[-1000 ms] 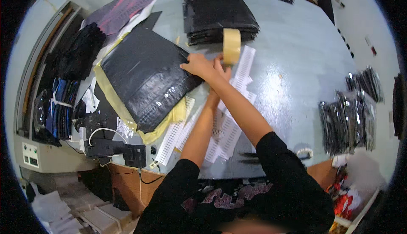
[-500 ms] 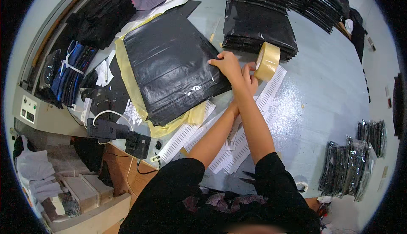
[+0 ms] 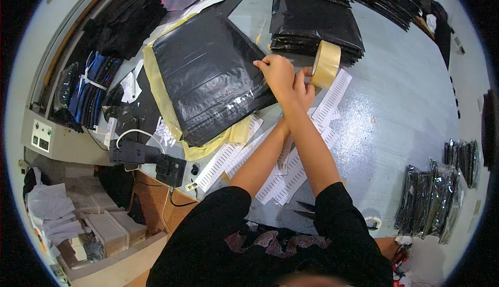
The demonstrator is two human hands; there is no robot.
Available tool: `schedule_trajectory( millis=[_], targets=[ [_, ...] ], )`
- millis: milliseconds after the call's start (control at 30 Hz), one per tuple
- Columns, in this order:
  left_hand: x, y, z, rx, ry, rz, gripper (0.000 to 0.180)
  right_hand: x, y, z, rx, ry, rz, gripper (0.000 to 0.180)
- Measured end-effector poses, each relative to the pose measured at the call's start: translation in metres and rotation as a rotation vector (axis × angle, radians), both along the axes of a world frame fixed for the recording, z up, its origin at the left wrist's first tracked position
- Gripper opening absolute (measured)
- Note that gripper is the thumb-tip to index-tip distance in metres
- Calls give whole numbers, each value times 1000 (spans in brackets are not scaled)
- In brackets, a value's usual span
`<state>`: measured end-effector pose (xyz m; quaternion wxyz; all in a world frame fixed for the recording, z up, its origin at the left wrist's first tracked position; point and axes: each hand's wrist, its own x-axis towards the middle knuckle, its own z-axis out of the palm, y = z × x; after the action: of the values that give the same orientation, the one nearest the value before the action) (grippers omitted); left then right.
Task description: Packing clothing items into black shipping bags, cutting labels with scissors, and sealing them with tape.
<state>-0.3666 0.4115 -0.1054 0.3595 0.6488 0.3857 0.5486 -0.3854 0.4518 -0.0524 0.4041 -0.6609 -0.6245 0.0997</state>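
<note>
Compared with half a second ago, I see my right grip [image 3: 279,75] curled tighter, thumb and finger drawn together at the edge of the flat, glossy black plastic packet [image 3: 210,74]; I can't tell whether anything is pinched there. The packet still lies to this grip's left. Beneath the crossed right wrist, my left grip [image 3: 303,87] still holds the wide tan roll of tape [image 3: 329,67] at its upper right.
</note>
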Motion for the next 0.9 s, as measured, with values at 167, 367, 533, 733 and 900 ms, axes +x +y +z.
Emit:
schedule_trajectory(
  millis=[167,367,533,733,900],
  targets=[
    [-6,3,-3,113,47,58,30,-12,-1,-2,36,-73,-28,26],
    [7,1,2,82,8,13,31,6,18,-30,147,524,169,24],
    [-2,1,-10,232,219,194,32,5,4,-19,-321,1138,343,25],
    [1,3,-7,205,113,104,35,10,-3,-7,-395,1351,442,22],
    [1,-2,-2,121,76,72,35,12,-4,-7,-422,1382,481,19]
  ],
)
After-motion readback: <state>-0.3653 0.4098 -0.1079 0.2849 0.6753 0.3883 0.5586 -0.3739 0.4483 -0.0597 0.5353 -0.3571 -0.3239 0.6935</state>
